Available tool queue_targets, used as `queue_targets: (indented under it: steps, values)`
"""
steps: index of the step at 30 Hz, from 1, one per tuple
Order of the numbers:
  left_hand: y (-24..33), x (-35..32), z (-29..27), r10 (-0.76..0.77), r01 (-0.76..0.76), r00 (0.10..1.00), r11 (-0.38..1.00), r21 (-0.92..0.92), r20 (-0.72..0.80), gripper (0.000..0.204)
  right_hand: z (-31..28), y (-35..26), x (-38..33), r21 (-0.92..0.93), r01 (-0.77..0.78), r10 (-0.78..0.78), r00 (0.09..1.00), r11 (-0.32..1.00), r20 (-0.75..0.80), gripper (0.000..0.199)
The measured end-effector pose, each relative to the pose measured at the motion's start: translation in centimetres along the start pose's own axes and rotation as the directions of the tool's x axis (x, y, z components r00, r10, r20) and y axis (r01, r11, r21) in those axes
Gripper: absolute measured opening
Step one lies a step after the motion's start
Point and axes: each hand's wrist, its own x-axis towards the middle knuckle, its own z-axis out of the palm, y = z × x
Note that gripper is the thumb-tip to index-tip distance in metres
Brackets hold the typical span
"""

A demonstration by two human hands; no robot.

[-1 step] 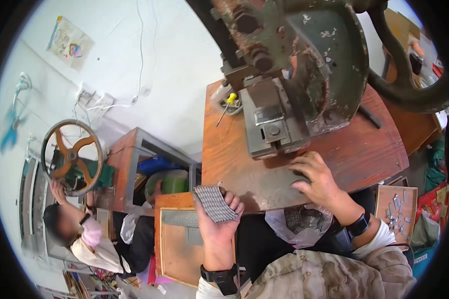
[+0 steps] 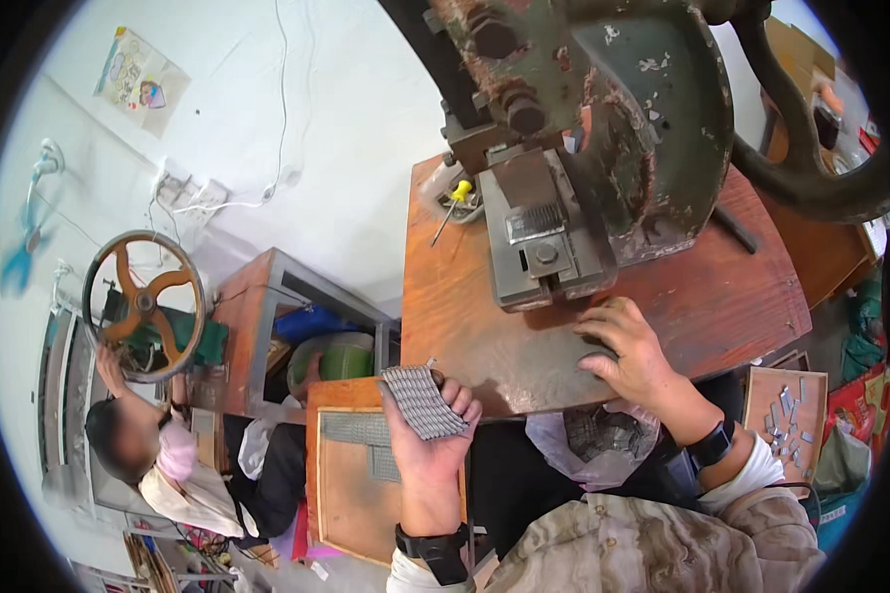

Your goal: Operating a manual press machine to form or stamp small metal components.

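My left hand [image 2: 435,435] holds up a flat stack of small grey metal strips [image 2: 421,399], just off the near left corner of the worn wooden table [image 2: 465,326]. My right hand [image 2: 628,346] rests palm down on the table, fingers curled toward the grey die block [image 2: 542,252] of a heavy green press machine [image 2: 613,119]. Whether anything lies under those fingers is hidden. Both wrists carry black bands.
A wooden tray [image 2: 351,484] with grey strips sits below the left hand. A plastic bag of metal parts [image 2: 588,445] lies in my lap. Another tray with small pieces [image 2: 786,415] is at right. A seated person [image 2: 158,455] works a handwheel machine [image 2: 143,301] at left. A yellow-handled screwdriver [image 2: 455,198] lies on the table.
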Motion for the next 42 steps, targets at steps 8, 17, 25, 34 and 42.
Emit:
queue_targets:
  steps: [8,17,25,34,42]
  values:
    - [-5.5,-3.2,-9.2,-0.341,0.374,0.927,0.841,0.390,-0.153,0.056,1.2,-0.7,0.4,0.037,0.020,-0.021,1.000,0.999,0.011,0.032]
    - [-6.5,0.1,-24.0,0.517,-0.086,0.769,-0.501,0.861,0.377,0.043,0.5,-0.3,-0.3,-0.022,0.010,-0.008,0.995,1.000,0.099,0.027]
    - [7.8,-1.5,-39.9,0.758,0.565,0.617,-0.237,0.790,-0.214,0.039,1.0,-1.7,0.6,-0.015,-0.079,0.081,0.985,0.997,0.150,0.029]
    - [11.7,-2.5,-40.0,0.499,0.272,0.811,0.140,0.952,-0.305,0.045,1.7,-1.6,0.8,-0.090,-0.083,0.095,0.985,0.993,0.142,0.032]
    - [13.1,-1.4,-37.6,0.357,0.307,0.887,0.013,0.951,-0.292,0.052,1.6,-1.7,0.5,-0.121,-0.097,0.114,0.984,0.988,0.137,0.029]
